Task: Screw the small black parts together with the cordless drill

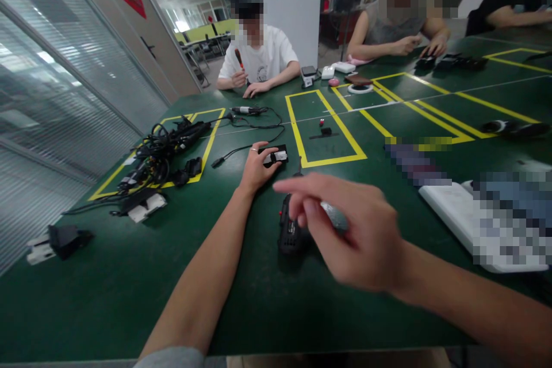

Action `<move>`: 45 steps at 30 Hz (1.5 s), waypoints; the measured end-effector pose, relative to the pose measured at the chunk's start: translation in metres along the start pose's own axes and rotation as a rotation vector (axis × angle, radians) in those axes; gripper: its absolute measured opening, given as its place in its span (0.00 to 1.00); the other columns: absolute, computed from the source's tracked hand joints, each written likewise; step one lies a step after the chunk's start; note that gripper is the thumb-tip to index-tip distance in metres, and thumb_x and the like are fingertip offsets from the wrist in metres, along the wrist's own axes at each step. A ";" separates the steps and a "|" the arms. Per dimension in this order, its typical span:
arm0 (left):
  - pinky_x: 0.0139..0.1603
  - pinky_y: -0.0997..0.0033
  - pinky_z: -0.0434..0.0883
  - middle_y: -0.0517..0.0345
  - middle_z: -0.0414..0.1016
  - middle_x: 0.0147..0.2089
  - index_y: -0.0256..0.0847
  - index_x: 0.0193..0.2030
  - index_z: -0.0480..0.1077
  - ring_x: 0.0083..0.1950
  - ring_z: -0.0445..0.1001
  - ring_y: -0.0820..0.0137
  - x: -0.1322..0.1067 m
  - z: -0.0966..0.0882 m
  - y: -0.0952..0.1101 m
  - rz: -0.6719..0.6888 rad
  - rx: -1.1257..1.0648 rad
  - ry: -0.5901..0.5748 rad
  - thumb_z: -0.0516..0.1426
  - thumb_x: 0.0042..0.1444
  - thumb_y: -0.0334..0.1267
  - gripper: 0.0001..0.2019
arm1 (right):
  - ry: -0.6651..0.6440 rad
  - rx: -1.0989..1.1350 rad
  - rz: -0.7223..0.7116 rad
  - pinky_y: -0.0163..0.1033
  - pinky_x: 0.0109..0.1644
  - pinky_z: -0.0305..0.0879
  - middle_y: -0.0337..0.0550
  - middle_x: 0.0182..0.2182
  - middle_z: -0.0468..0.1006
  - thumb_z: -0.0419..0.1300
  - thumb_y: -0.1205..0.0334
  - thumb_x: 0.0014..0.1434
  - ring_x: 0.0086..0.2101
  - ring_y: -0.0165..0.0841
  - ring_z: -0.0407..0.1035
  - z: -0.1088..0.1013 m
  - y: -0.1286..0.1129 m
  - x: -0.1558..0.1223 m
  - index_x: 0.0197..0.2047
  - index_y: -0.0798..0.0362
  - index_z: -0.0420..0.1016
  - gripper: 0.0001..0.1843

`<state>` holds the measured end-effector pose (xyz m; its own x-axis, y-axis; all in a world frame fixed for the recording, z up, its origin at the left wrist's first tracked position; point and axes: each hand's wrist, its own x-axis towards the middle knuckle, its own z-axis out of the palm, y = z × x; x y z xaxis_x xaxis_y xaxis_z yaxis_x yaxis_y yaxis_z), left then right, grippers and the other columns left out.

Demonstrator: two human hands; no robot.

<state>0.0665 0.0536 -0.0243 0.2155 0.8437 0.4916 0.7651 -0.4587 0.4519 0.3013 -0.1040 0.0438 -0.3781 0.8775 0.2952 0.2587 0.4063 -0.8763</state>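
My left hand (257, 168) reaches out over the green table, its thumb and fingers curved around a small black rectangular casing (280, 156) with a white-and-silver part inside. Nearer the camera, my right hand (356, 233) hovers with its index finger stretched to the left and the other fingers bent. Nothing shows in it. Beneath this hand lies a black power screwdriver (291, 233) with a red button on its side, its thin bit pointing away from me. The hand hides part of the tool.
Tangled black cables (166, 152) lie at left, near a black-and-white adapter (146, 207) and a black block (64, 240). Yellow tape (334, 159) outlines rectangles on the table (241, 310). A white device (452, 224) stands at right. Across sits a person (273, 49) holding a screwdriver (239, 59).
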 end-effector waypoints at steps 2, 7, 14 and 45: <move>0.68 0.53 0.61 0.47 0.61 0.63 0.45 0.55 0.72 0.65 0.63 0.56 0.000 -0.003 0.006 -0.005 -0.007 0.033 0.62 0.55 0.43 0.21 | 0.103 -0.031 -0.021 0.42 0.43 0.69 0.46 0.36 0.78 0.52 0.66 0.62 0.39 0.38 0.73 -0.010 -0.011 0.033 0.48 0.51 0.76 0.15; 0.68 0.54 0.61 0.45 0.60 0.63 0.43 0.58 0.71 0.66 0.61 0.55 -0.001 -0.011 0.021 0.101 0.044 0.119 0.61 0.56 0.44 0.22 | 0.204 0.042 0.102 0.42 0.50 0.69 0.54 0.47 0.76 0.57 0.71 0.56 0.44 0.38 0.72 0.008 0.041 0.118 0.59 0.62 0.66 0.27; 0.65 0.54 0.65 0.43 0.60 0.65 0.41 0.64 0.62 0.65 0.63 0.56 0.000 -0.005 0.030 0.264 0.108 0.063 0.62 0.53 0.42 0.31 | 0.036 0.539 0.241 0.40 0.39 0.72 0.34 0.22 0.74 0.56 0.76 0.50 0.27 0.33 0.73 0.032 0.085 0.149 0.51 0.56 0.69 0.23; 0.53 0.65 0.72 0.50 0.68 0.53 0.43 0.55 0.68 0.52 0.72 0.63 -0.006 -0.004 0.025 0.224 0.146 0.041 0.61 0.53 0.35 0.22 | 0.125 -0.640 -0.233 0.38 0.40 0.64 0.46 0.42 0.83 0.54 0.59 0.68 0.37 0.41 0.78 0.002 0.119 0.118 0.58 0.50 0.73 0.18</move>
<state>0.0825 0.0363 -0.0130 0.3666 0.7126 0.5981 0.7814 -0.5848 0.2177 0.2860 0.0477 -0.0262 -0.3922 0.7559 0.5242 0.6711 0.6248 -0.3990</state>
